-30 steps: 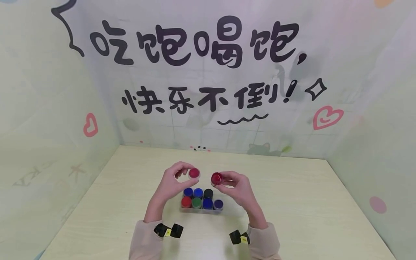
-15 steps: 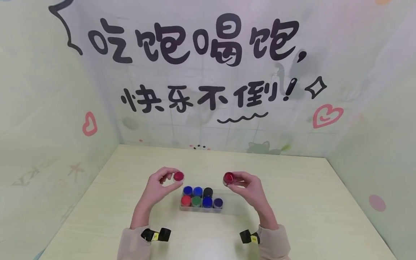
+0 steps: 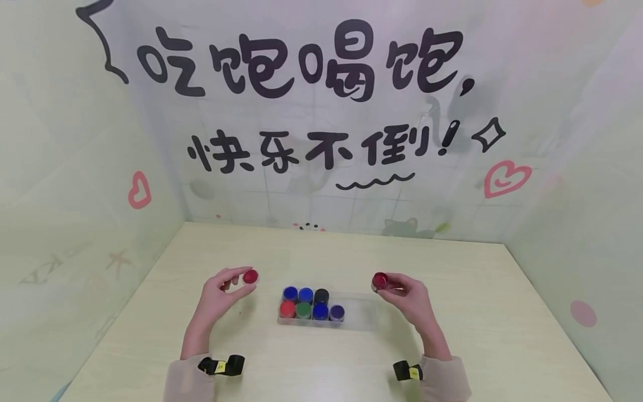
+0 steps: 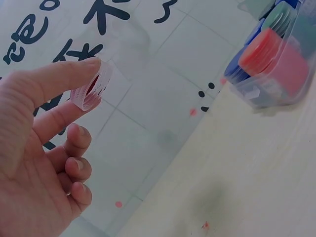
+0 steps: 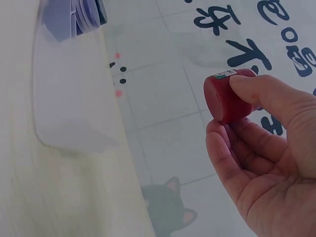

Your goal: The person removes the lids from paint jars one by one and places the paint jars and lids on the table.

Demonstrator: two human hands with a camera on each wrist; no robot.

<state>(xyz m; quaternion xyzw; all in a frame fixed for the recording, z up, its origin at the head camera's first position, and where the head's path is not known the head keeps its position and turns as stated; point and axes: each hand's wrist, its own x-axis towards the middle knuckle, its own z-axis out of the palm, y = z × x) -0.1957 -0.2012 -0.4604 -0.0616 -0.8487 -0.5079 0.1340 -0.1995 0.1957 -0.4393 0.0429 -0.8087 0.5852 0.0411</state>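
Note:
My left hand (image 3: 215, 300) pinches a small screw lid (image 3: 250, 276), red on its face, between thumb and forefinger, left of the paint tray. In the left wrist view the lid (image 4: 102, 85) shows a clear ridged rim, and the other fingers are curled below it. On the tray's right side my right hand (image 3: 413, 297) holds a small red paint jar (image 3: 380, 281), its uncovered mouth showing red in the head view. The right wrist view has the jar (image 5: 219, 101) tilted, thumb on its side, with a label near the thumb. Both are held above the table.
A clear plastic tray (image 3: 359, 311) lies mid-table, with several capped paint jars in its left part: blue, black, green, purple and a red jar (image 3: 287, 309). The pale wooden table (image 3: 311, 363) ends at a printed backdrop (image 3: 321, 206), with curtain walls on both sides.
My hands have moved apart, the left one to the left with the lid and the right one to the right with the jar. The tray and its jars stay put.

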